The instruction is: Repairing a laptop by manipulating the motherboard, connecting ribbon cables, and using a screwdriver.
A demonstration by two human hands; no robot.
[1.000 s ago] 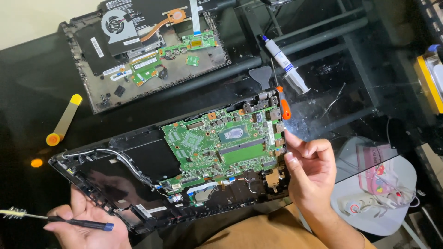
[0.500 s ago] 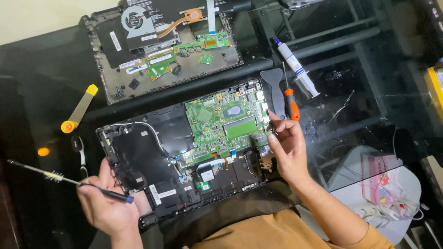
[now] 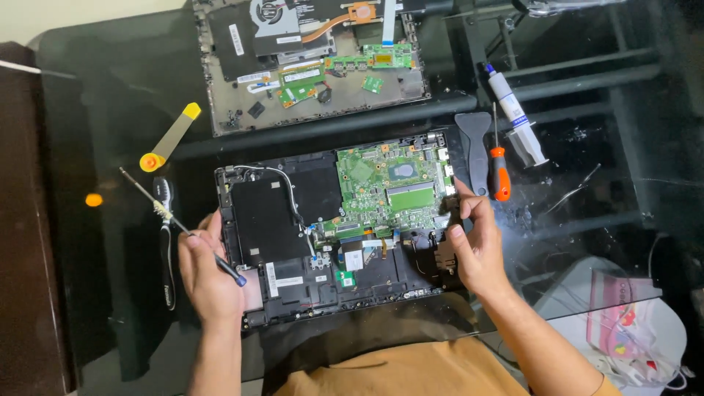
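An opened black laptop base lies in front of me on a dark glass table, with a green motherboard in its upper right part. My left hand grips the base's left edge and holds a thin screwdriver with a dark handle; its shaft points up and left. My right hand clasps the base's right edge, thumb on the rim next to the motherboard.
A second opened laptop shell with a fan and small green boards lies at the back. An orange-handled screwdriver, a grey pry tool and a white syringe lie right of the base. A yellow-tipped flat tool sits at left.
The laptop base has been turned from a slant until it lies square to me. Both hands shifted onto its left and right edges; the screwdriver stayed in the left hand.
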